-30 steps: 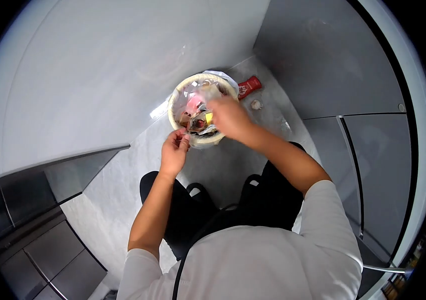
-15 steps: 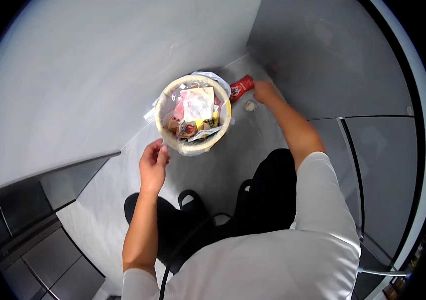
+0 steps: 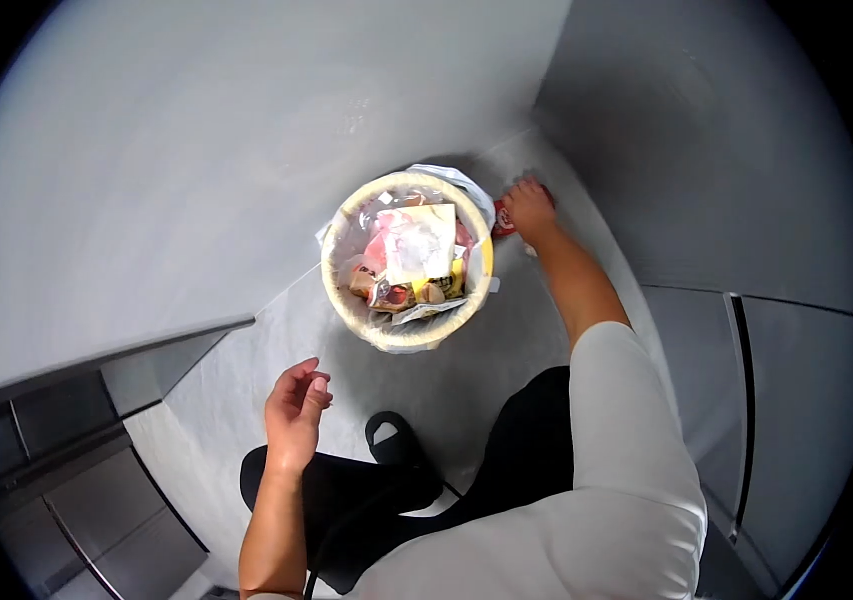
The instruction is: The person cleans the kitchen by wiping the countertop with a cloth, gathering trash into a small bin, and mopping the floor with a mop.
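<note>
A round bin with a pale rim and a clear liner stands on the floor, filled with wrappers and a white, pink-stained sheet. To its right lies a red packet with a printed label, mostly covered by my right hand. The fingers of that hand are curled over the packet. My left hand hovers below and left of the bin, apart from it. Its fingers are loosely bent, with a gap to the thumb, and I see nothing held.
Grey walls meet in a corner behind the bin. A small pale scrap lies by my right wrist. Grey cabinet fronts are at the right, dark ones at lower left. My slippered foot is on the floor below the bin.
My right hand has moved from the packet's far end to lie over it. My left hand has drawn back from the bin's rim. The view has shifted, so the bin appears lower.
</note>
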`<state>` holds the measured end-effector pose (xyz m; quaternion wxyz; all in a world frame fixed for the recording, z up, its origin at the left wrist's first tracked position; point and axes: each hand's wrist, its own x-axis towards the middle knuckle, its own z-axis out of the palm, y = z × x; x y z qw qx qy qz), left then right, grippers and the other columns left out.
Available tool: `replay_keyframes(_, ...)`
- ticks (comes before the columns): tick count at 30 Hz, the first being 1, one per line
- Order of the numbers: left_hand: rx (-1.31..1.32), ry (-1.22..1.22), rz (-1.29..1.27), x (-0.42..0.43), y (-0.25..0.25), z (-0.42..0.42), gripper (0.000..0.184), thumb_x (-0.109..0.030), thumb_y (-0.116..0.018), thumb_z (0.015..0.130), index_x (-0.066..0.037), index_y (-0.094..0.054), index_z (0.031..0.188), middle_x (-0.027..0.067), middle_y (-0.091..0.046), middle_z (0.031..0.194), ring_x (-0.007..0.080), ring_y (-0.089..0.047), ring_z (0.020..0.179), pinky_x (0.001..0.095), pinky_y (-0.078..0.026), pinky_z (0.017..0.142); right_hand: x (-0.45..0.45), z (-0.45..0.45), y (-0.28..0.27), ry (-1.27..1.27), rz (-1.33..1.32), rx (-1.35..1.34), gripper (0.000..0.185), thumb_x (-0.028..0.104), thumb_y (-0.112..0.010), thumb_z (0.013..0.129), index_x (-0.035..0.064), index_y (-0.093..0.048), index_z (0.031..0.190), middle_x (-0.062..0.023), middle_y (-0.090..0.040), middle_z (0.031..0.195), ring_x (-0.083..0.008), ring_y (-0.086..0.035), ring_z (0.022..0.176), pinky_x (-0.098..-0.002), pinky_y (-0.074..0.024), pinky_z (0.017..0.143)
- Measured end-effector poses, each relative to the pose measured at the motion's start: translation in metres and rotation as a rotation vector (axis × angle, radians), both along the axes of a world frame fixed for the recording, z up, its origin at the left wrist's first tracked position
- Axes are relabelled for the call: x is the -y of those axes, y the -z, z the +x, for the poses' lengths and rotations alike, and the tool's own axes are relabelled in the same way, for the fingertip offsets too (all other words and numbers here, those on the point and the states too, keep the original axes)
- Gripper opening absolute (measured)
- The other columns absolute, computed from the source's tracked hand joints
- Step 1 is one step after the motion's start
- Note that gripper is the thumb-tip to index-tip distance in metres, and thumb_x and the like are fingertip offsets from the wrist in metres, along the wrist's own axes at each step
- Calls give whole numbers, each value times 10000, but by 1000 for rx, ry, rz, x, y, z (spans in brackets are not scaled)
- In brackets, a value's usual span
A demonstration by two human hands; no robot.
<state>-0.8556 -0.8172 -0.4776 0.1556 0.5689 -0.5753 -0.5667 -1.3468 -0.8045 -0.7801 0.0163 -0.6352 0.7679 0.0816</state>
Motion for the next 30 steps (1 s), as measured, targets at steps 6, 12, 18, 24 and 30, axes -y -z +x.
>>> replay_keyframes(6, -22, 65, 35, 7, 5, -11, 384, -178, -648, 1010, 40, -565, 1316, 69, -653, 1049, 128, -612, 857, 284, -525, 795, -17, -1, -36, 199, 75, 109, 340, 237, -645, 868, 89, -620, 1173, -128, -672, 1123, -316, -585, 1214, -442, -411, 1090)
replay_keyframes(12, -88, 111, 53, 25, 24, -34, 371, -154, -666, 993, 29, -576, 1303, 48, -651, 1002, 127, -621, 901, 275, -526, 813, -49, 20, -147, 706, -196, 439, 604, 322, -810, 732, 23, -585, 1206, -182, -676, 1164, -380, -658, 1088, -479, -522, 944)
replay_keyframes(18, -97, 295, -245, 44, 53, -82, 441, -165, -687, 973, 45, -548, 1334, 106, -674, 1000, 158, -646, 919, 307, -535, 838, -51, 85, -270, 396, -426, 696, 605, 353, -823, 739, 22, -599, 1194, -198, -676, 1117, -376, -675, 1026, -485, -541, 888)
replay_keyframes(24, 62, 286, -431, 47, 37, -115, 486, -135, -683, 934, -2, -540, 1379, 221, -609, 1288, 328, -639, 1113, 391, -516, 957, -3, 196, -274, 200, -217, 516, 680, 374, -778, 776, 14, -531, 1297, -183, -656, 1173, -355, -655, 1054, -455, -536, 907)
replay_keyframes(30, 274, 611, -802, 50, 67, -121, 550, -126, -674, 885, -60, -546, 1416, 246, -461, 1505, 433, -486, 1305, 478, -404, 1121, 5, 221, -251, 138, -81, 332, 539, 357, -782, 776, 10, -568, 1130, -179, -706, 1045, -314, -697, 1012, -414, -562, 829)
